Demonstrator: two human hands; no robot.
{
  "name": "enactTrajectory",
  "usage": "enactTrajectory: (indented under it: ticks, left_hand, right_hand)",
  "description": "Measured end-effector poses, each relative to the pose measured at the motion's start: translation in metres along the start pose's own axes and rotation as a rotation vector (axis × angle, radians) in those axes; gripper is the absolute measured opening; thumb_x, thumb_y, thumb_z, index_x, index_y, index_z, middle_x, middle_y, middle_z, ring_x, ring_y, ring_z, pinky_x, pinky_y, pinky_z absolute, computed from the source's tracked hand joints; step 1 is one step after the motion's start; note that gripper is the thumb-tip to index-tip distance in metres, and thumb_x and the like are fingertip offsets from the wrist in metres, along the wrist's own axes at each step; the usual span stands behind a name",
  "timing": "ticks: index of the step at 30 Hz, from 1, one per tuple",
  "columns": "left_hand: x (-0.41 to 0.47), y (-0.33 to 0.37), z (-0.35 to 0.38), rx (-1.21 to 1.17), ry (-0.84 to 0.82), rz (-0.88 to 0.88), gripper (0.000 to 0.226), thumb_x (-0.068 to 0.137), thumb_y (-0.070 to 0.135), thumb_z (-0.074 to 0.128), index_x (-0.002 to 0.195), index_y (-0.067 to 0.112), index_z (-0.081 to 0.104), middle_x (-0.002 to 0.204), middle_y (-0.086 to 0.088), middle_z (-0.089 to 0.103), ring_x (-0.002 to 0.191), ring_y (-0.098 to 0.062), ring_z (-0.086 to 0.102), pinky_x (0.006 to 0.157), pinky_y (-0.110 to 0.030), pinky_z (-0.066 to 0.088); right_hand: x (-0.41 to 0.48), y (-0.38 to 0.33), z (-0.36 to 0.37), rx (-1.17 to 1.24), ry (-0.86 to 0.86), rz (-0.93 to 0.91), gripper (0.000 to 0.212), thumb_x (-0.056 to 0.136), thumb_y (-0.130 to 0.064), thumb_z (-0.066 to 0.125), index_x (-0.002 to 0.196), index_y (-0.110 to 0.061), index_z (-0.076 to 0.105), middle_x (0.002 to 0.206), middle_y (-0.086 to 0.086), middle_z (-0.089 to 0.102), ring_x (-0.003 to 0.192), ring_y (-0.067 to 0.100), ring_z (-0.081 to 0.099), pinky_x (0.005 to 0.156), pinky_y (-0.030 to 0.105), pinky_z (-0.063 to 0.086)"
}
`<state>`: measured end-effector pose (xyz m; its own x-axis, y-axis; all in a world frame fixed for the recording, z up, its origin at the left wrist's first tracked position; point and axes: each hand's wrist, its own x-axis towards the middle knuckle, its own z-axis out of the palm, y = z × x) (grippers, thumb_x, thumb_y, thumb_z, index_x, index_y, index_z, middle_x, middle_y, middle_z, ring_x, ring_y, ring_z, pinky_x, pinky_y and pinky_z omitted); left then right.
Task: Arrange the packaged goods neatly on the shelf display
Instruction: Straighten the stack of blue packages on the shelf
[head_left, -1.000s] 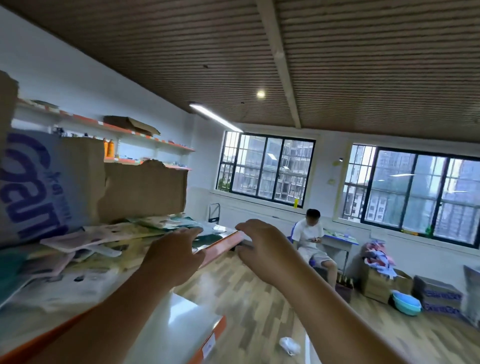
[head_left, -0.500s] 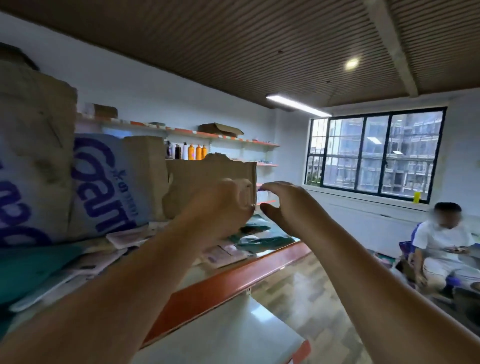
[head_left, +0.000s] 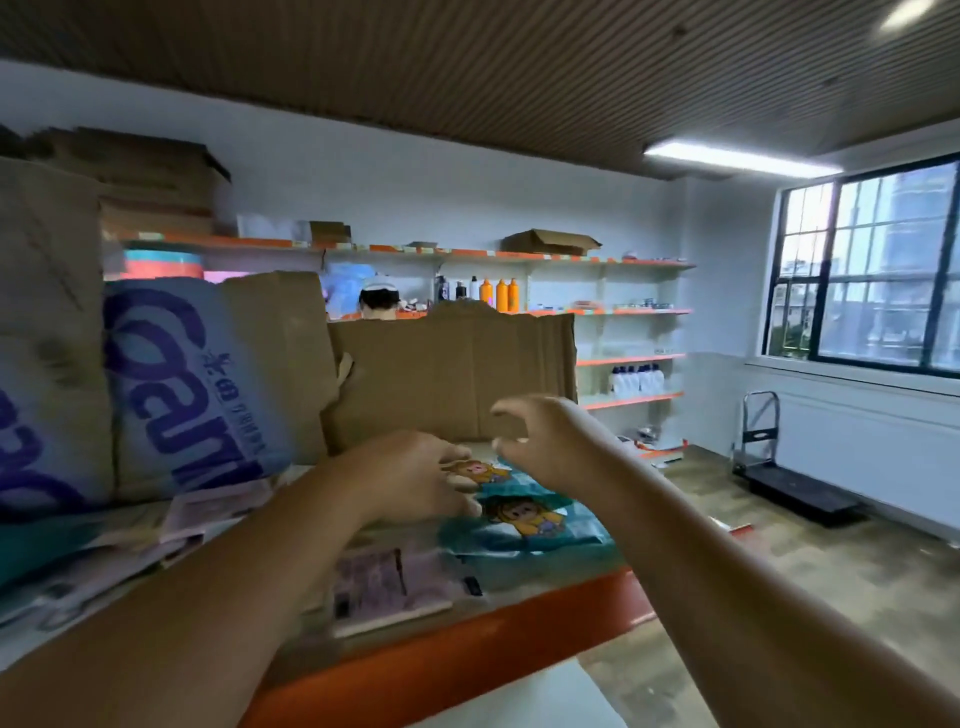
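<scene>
Flat packaged goods lie loose on the top shelf, whose orange front edge runs across below my arms. Teal packets with a cartoon figure lie at the shelf's right end, and pinkish packets lie nearer me. My left hand rests on the pile, its fingertips touching the far teal packet. Just above the teal packets hovers my right hand, thumb and fingers loosely curved in a C and holding nothing.
Behind the packets stand a torn brown cardboard box and cartons with blue lettering. Wall shelves at the back hold orange bottles and white bottles. A platform trolley stands on the floor by the window wall.
The view has swung left, so the seated person is out of sight. Both hands have come down from in front of the box to the teal packets, and the right hand has opened wider.
</scene>
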<state>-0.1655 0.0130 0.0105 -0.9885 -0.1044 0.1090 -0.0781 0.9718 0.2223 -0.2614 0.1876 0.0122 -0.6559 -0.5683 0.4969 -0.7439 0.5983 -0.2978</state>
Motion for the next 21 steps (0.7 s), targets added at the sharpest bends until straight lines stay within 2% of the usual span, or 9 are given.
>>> enactTrajectory:
  ticks: [2, 4, 6, 9, 11, 14, 16, 18, 21]
  left_hand:
    - [0.002, -0.004, 0.007, 0.039, 0.023, 0.023, 0.059, 0.079, 0.061, 0.068, 0.134, 0.041, 0.058, 0.116, 0.014, 0.068, 0.098, -0.005, 0.062, 0.089, -0.037, 0.054]
    - [0.004, -0.009, 0.015, 0.079, 0.027, 0.053, 0.04, 0.087, 0.052, 0.062, 0.126, 0.043, 0.061, 0.108, 0.016, 0.068, 0.093, -0.003, 0.062, 0.086, -0.037, 0.055]
    - [0.006, -0.01, 0.018, 0.085, 0.062, 0.064, 0.026, 0.095, 0.044, 0.057, 0.119, 0.042, 0.065, 0.102, 0.016, 0.068, 0.088, -0.005, 0.063, 0.082, -0.037, 0.055]
    - [0.006, -0.008, 0.013, 0.073, 0.129, 0.058, 0.02, 0.101, 0.045, 0.054, 0.11, 0.037, 0.071, 0.097, 0.011, 0.07, 0.086, -0.009, 0.064, 0.08, -0.035, 0.053]
    - [0.005, -0.007, 0.008, 0.027, 0.165, 0.055, 0.02, 0.102, 0.048, 0.052, 0.103, 0.042, 0.072, 0.089, 0.012, 0.07, 0.082, -0.006, 0.064, 0.076, -0.033, 0.052]
    - [0.002, -0.011, -0.002, -0.02, 0.194, 0.035, 0.022, 0.102, 0.044, 0.052, 0.1, 0.06, 0.067, 0.088, 0.022, 0.069, 0.081, 0.004, 0.061, 0.079, -0.032, 0.053]
    - [0.0, -0.017, -0.008, -0.044, 0.211, 0.001, 0.026, 0.102, 0.042, 0.053, 0.114, 0.063, 0.064, 0.098, 0.025, 0.071, 0.089, 0.004, 0.063, 0.087, -0.036, 0.054]
    - [-0.005, -0.024, -0.014, -0.091, 0.226, -0.025, 0.028, 0.102, 0.042, 0.054, 0.117, 0.064, 0.062, 0.103, 0.023, 0.073, 0.094, -0.001, 0.066, 0.091, -0.04, 0.055]
    - [-0.014, -0.03, -0.024, -0.154, 0.215, -0.057, 0.028, 0.103, 0.038, 0.055, 0.119, 0.06, 0.064, 0.106, 0.022, 0.073, 0.099, -0.002, 0.065, 0.094, -0.034, 0.053]
  right_hand:
    - [0.009, 0.001, 0.01, 0.033, -0.045, -0.018, 0.048, 0.09, -0.039, 0.068, 0.136, -0.029, 0.059, 0.131, -0.003, 0.064, 0.119, 0.018, 0.06, 0.083, 0.024, 0.044]
    - [0.014, 0.0, 0.02, 0.076, -0.059, -0.024, 0.049, 0.09, -0.041, 0.068, 0.137, -0.029, 0.058, 0.132, -0.002, 0.063, 0.119, 0.018, 0.059, 0.086, 0.024, 0.043]
    - [0.016, 0.001, 0.028, 0.143, -0.071, -0.046, 0.046, 0.091, -0.045, 0.066, 0.132, -0.027, 0.06, 0.126, -0.002, 0.066, 0.114, 0.017, 0.061, 0.09, 0.029, 0.05]
    - [0.015, 0.006, 0.03, 0.199, -0.075, -0.075, 0.053, 0.087, -0.059, 0.066, 0.132, -0.032, 0.06, 0.125, -0.006, 0.066, 0.111, 0.012, 0.061, 0.093, 0.033, 0.052]
    - [0.014, 0.014, 0.027, 0.214, -0.092, -0.057, 0.062, 0.081, -0.069, 0.065, 0.133, -0.036, 0.059, 0.127, -0.009, 0.065, 0.113, 0.011, 0.06, 0.09, 0.032, 0.051]
    - [0.011, 0.021, 0.025, 0.184, -0.166, -0.077, 0.064, 0.075, -0.075, 0.064, 0.13, -0.042, 0.058, 0.116, -0.014, 0.068, 0.101, 0.007, 0.063, 0.071, 0.024, 0.048]
    - [0.009, 0.025, 0.026, 0.188, -0.155, -0.095, 0.053, 0.08, -0.06, 0.067, 0.13, -0.043, 0.058, 0.113, -0.015, 0.068, 0.09, 0.002, 0.062, 0.065, 0.021, 0.048]
    - [0.011, 0.027, 0.026, 0.198, -0.121, -0.092, 0.047, 0.086, -0.035, 0.069, 0.132, -0.039, 0.059, 0.113, -0.013, 0.068, 0.087, 0.002, 0.062, 0.068, 0.022, 0.054]
    - [0.014, 0.028, 0.025, 0.177, -0.077, -0.074, 0.037, 0.09, -0.015, 0.065, 0.119, -0.037, 0.067, 0.099, -0.011, 0.068, 0.08, 0.005, 0.062, 0.069, 0.028, 0.059]
